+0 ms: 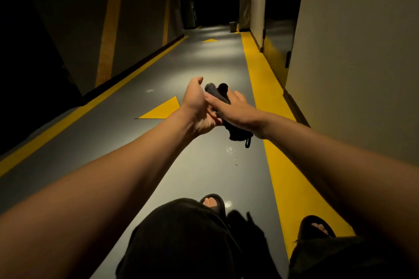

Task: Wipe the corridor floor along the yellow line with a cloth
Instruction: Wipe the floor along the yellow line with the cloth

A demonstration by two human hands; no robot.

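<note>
**Cloth up in both hands, floor waiting**

Right hand (235, 112) is clamped over a dark grey, rolled-up fabric cloth (221, 93), fingers wrapped round its middle, and the left hand (198, 108) meets it palm-up from the other side, thumb raised, fingers apparently tucked against the cloth's lower end, though the dim light makes that contact hard to call. The cloth is held in mid-air, well above the glossy grey corridor floor (199, 70), a loop dangling from its bottom edge. To do this well: shake it out flat, get low, and press a broad pad down just beside the wide yellow painted line (267, 97) on the right, working in overlapping strokes. Far down the corridor stands a small grey bin (232, 26); its contents can't be seen.
</note>
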